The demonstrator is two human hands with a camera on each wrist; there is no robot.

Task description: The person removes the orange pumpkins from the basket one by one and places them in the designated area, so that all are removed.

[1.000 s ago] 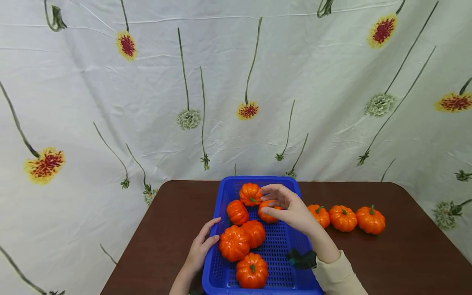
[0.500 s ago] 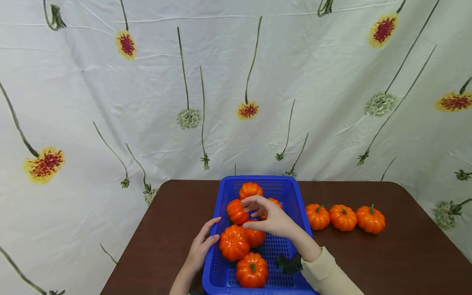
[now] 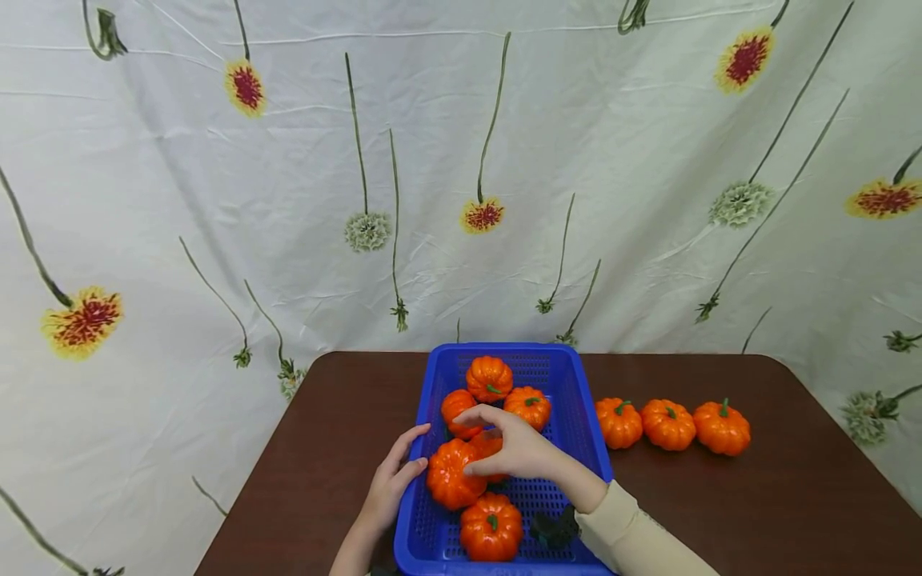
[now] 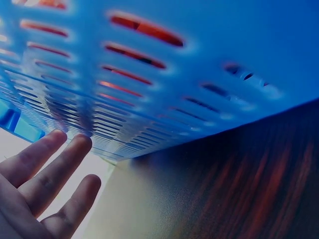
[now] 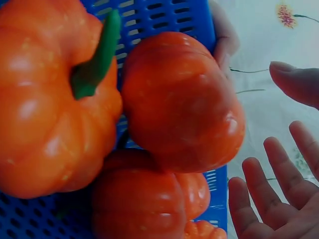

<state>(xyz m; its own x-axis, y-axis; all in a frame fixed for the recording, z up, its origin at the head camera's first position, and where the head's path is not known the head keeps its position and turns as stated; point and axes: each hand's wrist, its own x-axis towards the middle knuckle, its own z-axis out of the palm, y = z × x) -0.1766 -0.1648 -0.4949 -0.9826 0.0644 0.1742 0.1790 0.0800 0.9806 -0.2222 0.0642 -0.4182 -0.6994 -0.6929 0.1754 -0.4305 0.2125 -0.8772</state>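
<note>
A blue plastic basket (image 3: 594, 448) with slotted walls holds several small orange pumpkins. At its left side my left hand (image 3: 385, 488) touches the rim and outer wall with extended fingers, seen close to the slots as the fingertips (image 4: 82, 144) in the left wrist view. My right hand (image 3: 515, 452) hovers inside the basket's outline, thumb and fingers spread apart, over a tipped pumpkin (image 3: 450, 478) and a partly hidden one behind it. In the right wrist view the right hand (image 5: 284, 194) is beside that tipped pumpkin (image 5: 182, 104), with nothing in its grasp. A green-stemmed pumpkin (image 3: 491, 530) sits nearest the front.
Right of the basket, three more pumpkins (image 3: 670, 426) stand in a row on the dark brown table (image 3: 763, 512). A white flower-print cloth (image 3: 432, 160) hangs behind the table's far edge. A black wrist device (image 3: 553, 528) sits under my right wrist.
My right hand has moved left and toward me, from above the pumpkins at the back right of the basket to those at middle left. The left hand has stayed in place.
</note>
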